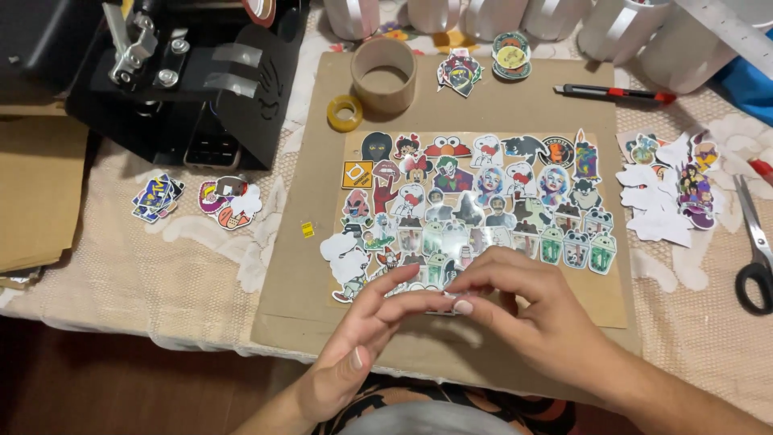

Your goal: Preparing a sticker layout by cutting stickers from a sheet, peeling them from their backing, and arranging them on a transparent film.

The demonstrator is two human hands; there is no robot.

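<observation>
Over the near edge of the cardboard sheet (306, 266), the left hand (362, 338) and right hand (535, 310) meet, fingertips pinching a small sticker (449, 304) between them. Just beyond lie rows of stickers (483, 201); scissors (755, 258) rest far right.

Brown board (322, 266) carries many-coloured stickers (475, 209); cream lace cloth (161, 266) covers the bench. Black press (185, 80), yellow tape (345, 113), red-and-black knife (616, 93), black-handled scissors (755, 250).
</observation>
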